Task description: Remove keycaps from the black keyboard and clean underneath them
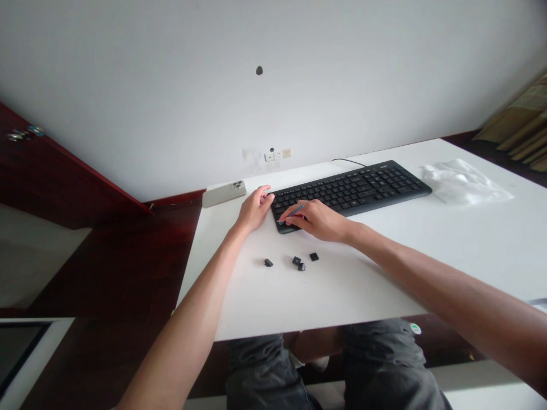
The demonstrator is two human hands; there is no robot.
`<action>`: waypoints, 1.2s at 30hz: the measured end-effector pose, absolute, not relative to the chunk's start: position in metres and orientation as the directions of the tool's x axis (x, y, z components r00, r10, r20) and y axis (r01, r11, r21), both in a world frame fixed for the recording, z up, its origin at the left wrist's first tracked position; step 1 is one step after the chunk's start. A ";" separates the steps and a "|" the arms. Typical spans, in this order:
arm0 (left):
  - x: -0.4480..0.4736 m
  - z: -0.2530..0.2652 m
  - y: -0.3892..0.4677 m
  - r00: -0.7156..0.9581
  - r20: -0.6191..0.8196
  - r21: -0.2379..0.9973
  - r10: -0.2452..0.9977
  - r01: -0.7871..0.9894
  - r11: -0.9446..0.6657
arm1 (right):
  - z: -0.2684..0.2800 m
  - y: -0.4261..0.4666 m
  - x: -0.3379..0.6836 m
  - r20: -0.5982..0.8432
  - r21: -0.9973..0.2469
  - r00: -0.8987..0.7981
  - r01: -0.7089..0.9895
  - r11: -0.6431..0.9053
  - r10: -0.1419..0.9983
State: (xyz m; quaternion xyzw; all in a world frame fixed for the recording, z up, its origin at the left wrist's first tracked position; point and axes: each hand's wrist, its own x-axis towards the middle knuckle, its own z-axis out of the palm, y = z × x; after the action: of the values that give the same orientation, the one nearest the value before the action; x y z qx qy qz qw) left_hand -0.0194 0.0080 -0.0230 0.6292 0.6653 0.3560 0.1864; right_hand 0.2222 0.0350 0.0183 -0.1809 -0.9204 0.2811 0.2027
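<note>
A black keyboard (363, 191) lies at a slant on the white table. At its left end, my left hand (255, 209) has its thumb and fingers against the upper corner. Over the lower left keys, my right hand (318, 219) pinches a thin blue stick (296, 210). The stick's lower tip points down at the keys and is too small to make out clearly. Several loose keycaps lie on the table in front of the keyboard: one keycap (268, 262) to the left, a touching pair (299, 263) and another keycap (314, 257) to the right.
A phone (222, 194) lies face down left of the keyboard, near the table's back edge. To the right is a crumpled white plastic bag (464, 181). The keyboard's cable (348, 161) runs toward the wall, where sockets (278, 154) sit above the white table (376, 285).
</note>
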 end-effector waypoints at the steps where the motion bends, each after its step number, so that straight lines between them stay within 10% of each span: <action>1: -0.020 -0.023 0.008 -0.138 0.200 0.708 0.970 0.705 -0.046 | 0.018 0.035 0.223 0.273 -0.596 -0.853 0.213 0.774 0.446; 36: -0.020 -0.024 0.008 -0.136 0.200 0.713 0.970 0.699 -0.049 | 0.017 0.036 0.222 0.278 -0.603 -0.816 0.263 0.753 0.507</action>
State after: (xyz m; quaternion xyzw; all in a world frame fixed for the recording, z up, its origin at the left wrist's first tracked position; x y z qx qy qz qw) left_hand -0.0203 0.0079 -0.0240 0.6296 0.6630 0.3581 0.1893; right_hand 0.2220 0.0360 0.0170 -0.2115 -0.9105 0.2808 0.2178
